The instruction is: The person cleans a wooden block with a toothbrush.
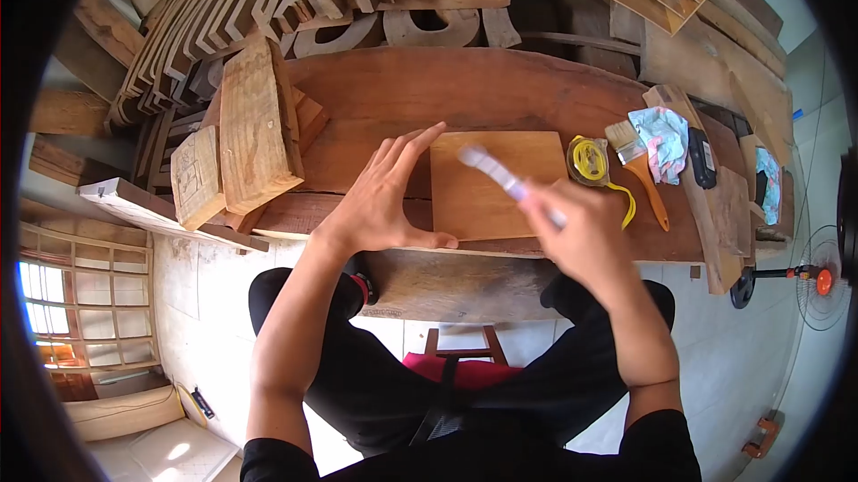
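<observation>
The board (pixel 487 182) lies flat on the bench (pixel 500 88), a small square panel of smooth, pale brown wood with clean straight edges, near the bench's front edge. Over it the right hand (pixel 585 236) is curled closed around a pen (pixel 509 182), a slim, pale, lilac-white stick, blurred. Its long axis runs on a diagonal, from the fist up and to the left, the free end above the board's upper middle. The tip itself is too blurred to make out.

The left hand (pixel 384 200) is open and flat, fingers spread loosely and holding nothing. Its thumb lies along the board's lower left corner, the fingers angle up toward the board's top left corner, and the palm rests on the bench just beside the panel.

The bench is a broad slab of reddish wood with a rough, curved edge. Just right of the board sits a yellow tape (pixel 590 160), round, its strap trailing down. Next comes a brush (pixel 639 164) with an orange wooden handle and pale bristles, then a crumpled rag (pixel 666 138). To the left, rough-sawn blocks (pixel 255 124) stand stacked, and behind them curved offcuts (pixel 214 17) are piled.
</observation>
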The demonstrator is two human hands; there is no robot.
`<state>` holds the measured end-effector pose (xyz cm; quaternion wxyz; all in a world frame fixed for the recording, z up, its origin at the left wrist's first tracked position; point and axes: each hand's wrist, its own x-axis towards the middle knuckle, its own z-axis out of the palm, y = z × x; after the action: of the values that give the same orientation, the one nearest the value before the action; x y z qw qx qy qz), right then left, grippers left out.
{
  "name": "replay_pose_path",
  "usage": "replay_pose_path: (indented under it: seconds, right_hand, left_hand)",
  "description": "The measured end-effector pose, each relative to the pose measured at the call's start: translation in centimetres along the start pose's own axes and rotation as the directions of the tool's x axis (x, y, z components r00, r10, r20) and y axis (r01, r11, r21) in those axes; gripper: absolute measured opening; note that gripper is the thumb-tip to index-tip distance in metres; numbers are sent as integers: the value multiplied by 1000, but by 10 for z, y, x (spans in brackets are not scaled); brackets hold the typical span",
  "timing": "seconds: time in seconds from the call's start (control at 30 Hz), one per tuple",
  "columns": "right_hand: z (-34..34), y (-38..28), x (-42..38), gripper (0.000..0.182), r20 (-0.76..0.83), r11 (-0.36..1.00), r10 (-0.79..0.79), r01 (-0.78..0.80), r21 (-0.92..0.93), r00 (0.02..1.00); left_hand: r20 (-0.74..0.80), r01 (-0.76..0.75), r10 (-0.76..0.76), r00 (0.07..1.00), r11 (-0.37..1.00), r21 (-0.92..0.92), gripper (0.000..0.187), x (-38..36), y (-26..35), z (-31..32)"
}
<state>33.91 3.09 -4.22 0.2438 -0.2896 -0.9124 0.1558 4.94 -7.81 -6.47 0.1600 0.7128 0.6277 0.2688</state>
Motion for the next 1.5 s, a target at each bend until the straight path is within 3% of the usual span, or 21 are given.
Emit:
replay_pose_path:
  seconds: [0.03, 0.07, 0.17, 0.2, 0.27, 0.33, 0.4, 0.47, 0.6, 0.63, 0.73, 0.87, 0.93, 1.03, 1.13, 1.17, 1.2, 1.33, 1.37, 1.47, 1.5]
  right_hand:
    - [10, -8, -5, 16, 0, 983, -79, 78, 164, 997]
    - [7, -13, -7, 16, 53, 989, -90, 83, 124, 995]
    - [0, 18, 8, 19, -81, 997, 44, -38, 66, 996]
    - [0, 24, 16, 19, -148, 1000, -29, 30, 3, 989]
    - [7, 7, 5, 17, -96, 999, -1, 5, 49, 995]
    - [15, -15, -7, 16, 66, 985, -96, 85, 149, 993]
    - [6, -8, 1, 16, 31, 992, -64, 60, 112, 998]
    - [-6, 17, 15, 18, -69, 994, 95, -98, -42, 993]
    - [2, -12, 1, 12, -34, 981, 4, -11, -192, 999]
    - [6, -14, -3, 13, -10, 995, -75, 75, -67, 997]
    - [4, 10, 7, 18, -76, 999, -43, 44, 3, 996]
    - [10, -6, 2, 15, -103, 991, -19, 5, -133, 994]
    - [16, -23, -6, 20, 23, 995, -89, 88, 48, 996]
    - [3, 1, 9, 19, -62, 999, 45, -43, 31, 997]
    - [8, 3, 9, 18, -128, 999, 25, -28, -24, 991]
    - [7, -12, 1, 17, -39, 997, -30, 27, -71, 999]
    - [14, -21, -3, 17, -1, 995, -87, 87, 38, 996]
    - [7, 9, 9, 16, -111, 1000, 30, -29, 9, 993]
    - [6, 12, 10, 15, -139, 999, 14, -18, -31, 990]
    - [7, -24, -5, 15, 59, 997, -75, 75, 10, 995]
    - [15, -23, -8, 15, -5, 987, -145, 145, 69, 989]
  left_hand:
    - [-8, -4, 4, 1000, 1000, -2, 140, 0, 0, 1]
    - [-9, -9, 9, 1000, 1000, -1, 140, 0, -1, 1]
    - [16, 24, -24, 1000, 999, -37, 141, -3, 0, 0]
    - [24, 35, -33, 999, 998, -56, 141, -1, 1, -1]
    - [11, 24, -24, 1000, 999, -38, 142, -2, 0, 1]
    - [2, 16, -16, 1000, 1000, -24, 143, 0, 0, 1]
    - [5, 12, -12, 1000, 1000, -14, 144, -1, -1, 0]
    - [32, 42, -41, 999, 999, -31, 145, -3, 2, -2]
    - [-6, -11, 11, 1000, 1000, -26, 143, 0, -3, 1]
    - [-10, -10, 10, 1000, 1000, -26, 143, 2, -3, 2]
    - [8, 26, -26, 1000, 999, -35, 144, -1, 1, -1]
    - [12, 29, -28, 1000, 999, -45, 145, 2, 1, -1]
    - [6, 15, -14, 1000, 999, -43, 146, 2, 0, 0]
    - [29, 39, -37, 999, 997, -66, 147, 0, -1, -1]
    - [31, 52, -50, 998, 996, -74, 148, 2, 1, -2]
    - [18, 40, -39, 999, 998, -51, 148, 1, 0, -1]
    - [13, 30, -29, 999, 999, -27, 148, 1, -1, -1]
    - [38, 61, -59, 998, 996, -70, 148, -1, 1, -2]
    - [40, 64, -62, 997, 996, -68, 148, -1, 1, -2]
    - [12, 38, -38, 999, 998, -49, 148, 4, 1, -1]
    - [13, 29, -29, 1000, 999, -36, 147, 2, 0, -1]
